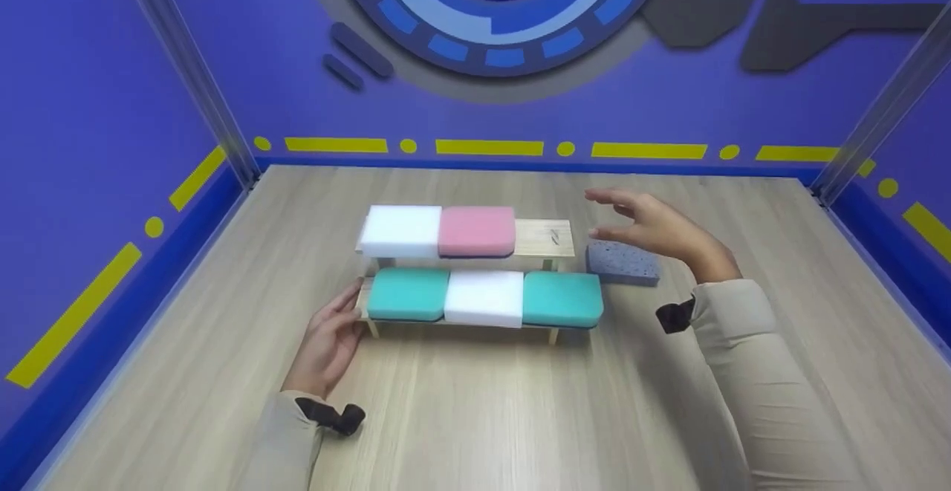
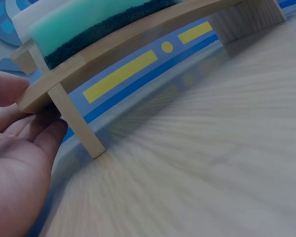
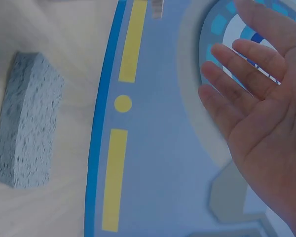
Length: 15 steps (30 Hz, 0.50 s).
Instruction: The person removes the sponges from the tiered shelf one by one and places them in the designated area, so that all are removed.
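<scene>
On the table, left hand pinches the left end of the front wooden stand, thumb against fingers; two teal sponges flank a white sponge on top. Right hand, fingers slightly spread, hovers near the grey block, right of the rear stand.

We face blue-violet walls with yellow dashes and dots low down, metal posts at the back corners, a big round emblem, and a pale wood-grain counter below.
</scene>
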{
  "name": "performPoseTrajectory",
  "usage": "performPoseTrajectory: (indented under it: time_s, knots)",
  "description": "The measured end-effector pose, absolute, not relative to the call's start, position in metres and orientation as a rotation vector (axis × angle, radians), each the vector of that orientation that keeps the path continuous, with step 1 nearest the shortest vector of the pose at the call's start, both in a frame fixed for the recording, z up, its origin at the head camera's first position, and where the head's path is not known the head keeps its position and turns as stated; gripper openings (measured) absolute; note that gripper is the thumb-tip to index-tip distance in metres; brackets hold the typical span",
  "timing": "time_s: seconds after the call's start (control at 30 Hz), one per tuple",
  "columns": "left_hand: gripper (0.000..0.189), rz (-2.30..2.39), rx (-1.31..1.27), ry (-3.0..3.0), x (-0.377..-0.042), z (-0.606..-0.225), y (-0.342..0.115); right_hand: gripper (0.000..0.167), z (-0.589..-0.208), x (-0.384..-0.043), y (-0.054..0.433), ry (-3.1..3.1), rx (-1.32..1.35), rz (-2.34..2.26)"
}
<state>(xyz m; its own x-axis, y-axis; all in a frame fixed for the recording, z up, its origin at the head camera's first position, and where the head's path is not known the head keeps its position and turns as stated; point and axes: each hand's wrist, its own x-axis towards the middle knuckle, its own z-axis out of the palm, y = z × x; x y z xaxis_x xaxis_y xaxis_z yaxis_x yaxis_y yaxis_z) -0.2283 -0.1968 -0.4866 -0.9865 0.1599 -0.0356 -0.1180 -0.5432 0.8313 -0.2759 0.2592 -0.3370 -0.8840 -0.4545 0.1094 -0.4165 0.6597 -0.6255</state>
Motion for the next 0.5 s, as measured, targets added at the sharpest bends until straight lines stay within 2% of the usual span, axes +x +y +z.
performPoseTrajectory:
  time_s: [0.5]
  knots:
    - [0.062,2.630,0.059,1.382,-0.228,-0.486,-0.197,0.072,-0.337,-0.280,0.209,2.738,-0.701,-1.038]
